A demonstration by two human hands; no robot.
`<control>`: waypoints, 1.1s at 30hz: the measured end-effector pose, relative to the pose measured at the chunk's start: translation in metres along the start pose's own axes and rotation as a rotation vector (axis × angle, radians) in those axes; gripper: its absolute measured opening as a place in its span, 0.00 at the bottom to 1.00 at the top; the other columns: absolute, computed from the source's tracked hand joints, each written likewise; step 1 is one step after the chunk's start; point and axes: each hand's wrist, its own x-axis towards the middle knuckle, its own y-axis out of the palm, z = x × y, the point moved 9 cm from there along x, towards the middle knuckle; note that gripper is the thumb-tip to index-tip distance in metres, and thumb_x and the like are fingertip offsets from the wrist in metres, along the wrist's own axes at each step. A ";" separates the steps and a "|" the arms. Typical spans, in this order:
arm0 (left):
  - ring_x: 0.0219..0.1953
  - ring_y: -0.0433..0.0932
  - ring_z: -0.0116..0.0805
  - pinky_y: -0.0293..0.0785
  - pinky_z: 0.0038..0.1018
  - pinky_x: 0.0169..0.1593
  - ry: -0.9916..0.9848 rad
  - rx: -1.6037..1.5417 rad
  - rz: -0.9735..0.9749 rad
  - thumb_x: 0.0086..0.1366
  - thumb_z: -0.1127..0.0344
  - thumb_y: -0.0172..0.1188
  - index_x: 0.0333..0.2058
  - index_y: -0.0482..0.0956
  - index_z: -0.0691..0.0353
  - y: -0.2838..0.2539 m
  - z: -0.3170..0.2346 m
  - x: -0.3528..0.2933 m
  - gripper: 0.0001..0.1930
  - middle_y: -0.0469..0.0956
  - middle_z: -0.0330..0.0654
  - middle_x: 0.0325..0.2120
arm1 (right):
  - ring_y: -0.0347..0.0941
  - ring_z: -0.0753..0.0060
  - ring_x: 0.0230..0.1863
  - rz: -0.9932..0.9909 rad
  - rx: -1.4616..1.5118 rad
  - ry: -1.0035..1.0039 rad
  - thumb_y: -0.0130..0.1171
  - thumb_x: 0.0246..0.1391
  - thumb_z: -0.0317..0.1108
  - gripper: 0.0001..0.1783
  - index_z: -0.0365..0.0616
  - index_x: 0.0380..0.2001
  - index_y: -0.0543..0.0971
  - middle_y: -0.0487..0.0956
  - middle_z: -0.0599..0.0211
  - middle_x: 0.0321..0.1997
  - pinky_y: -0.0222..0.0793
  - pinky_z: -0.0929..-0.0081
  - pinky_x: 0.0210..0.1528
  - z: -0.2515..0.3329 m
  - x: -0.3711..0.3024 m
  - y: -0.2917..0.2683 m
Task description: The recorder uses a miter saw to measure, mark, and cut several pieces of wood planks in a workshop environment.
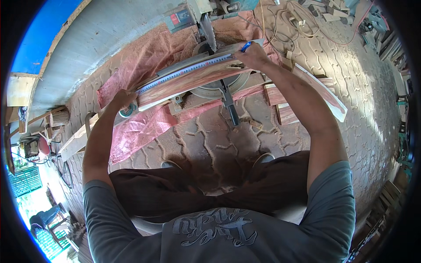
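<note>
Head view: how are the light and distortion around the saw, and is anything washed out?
Head view: hard sun on the paving, the miter saw and reddish board lit clearly; fisheye bends the board and tape measure; lower-left rim overexposed; right hand with blue pen sharp.

reddish streaked plank [193,81]; pink sheet [140,127]; blue pen [246,45]

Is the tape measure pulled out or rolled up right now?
Pulled out: the tape measure lies along the reddish board, from the left hand to the right hand.
</note>
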 end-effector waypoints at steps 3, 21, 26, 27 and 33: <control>0.35 0.87 0.41 0.80 0.37 0.44 0.025 0.024 -0.027 0.68 0.43 0.61 0.37 0.89 0.64 -0.007 -0.005 -0.005 0.25 0.86 0.54 0.30 | 0.83 0.40 0.39 -0.055 0.002 0.067 0.60 0.57 0.46 0.13 0.51 0.37 0.85 0.84 0.47 0.34 0.79 0.53 0.41 -0.016 -0.003 -0.014; 0.37 0.83 0.54 0.79 0.47 0.44 0.151 -0.071 0.343 0.62 0.51 0.63 0.38 0.88 0.56 0.258 0.059 -0.175 0.16 0.84 0.53 0.32 | 0.77 0.41 0.49 -0.065 -0.222 -0.259 0.67 0.57 0.38 0.13 0.49 0.43 0.79 0.81 0.53 0.43 0.75 0.47 0.49 -0.014 -0.075 0.018; 0.36 0.83 0.54 0.79 0.46 0.43 0.225 -0.062 0.361 0.61 0.53 0.64 0.36 0.87 0.56 0.265 0.029 -0.171 0.14 0.83 0.52 0.31 | 0.76 0.45 0.50 0.018 -0.199 -0.370 0.66 0.58 0.39 0.11 0.49 0.41 0.79 0.80 0.55 0.42 0.73 0.50 0.51 0.018 -0.079 0.047; 0.36 0.83 0.54 0.79 0.46 0.43 0.238 -0.058 0.366 0.61 0.53 0.64 0.36 0.87 0.56 0.264 0.024 -0.171 0.14 0.83 0.52 0.31 | 0.76 0.45 0.50 0.015 -0.203 -0.367 0.66 0.58 0.39 0.11 0.49 0.41 0.79 0.80 0.55 0.42 0.73 0.50 0.51 0.025 -0.078 0.052; 0.35 0.82 0.53 0.79 0.46 0.41 0.317 -0.026 0.376 0.60 0.56 0.65 0.35 0.86 0.57 0.259 0.004 -0.179 0.12 0.82 0.50 0.31 | 0.76 0.44 0.51 0.073 -0.226 -0.350 0.63 0.60 0.40 0.11 0.50 0.42 0.78 0.80 0.54 0.44 0.74 0.48 0.51 0.042 -0.069 0.063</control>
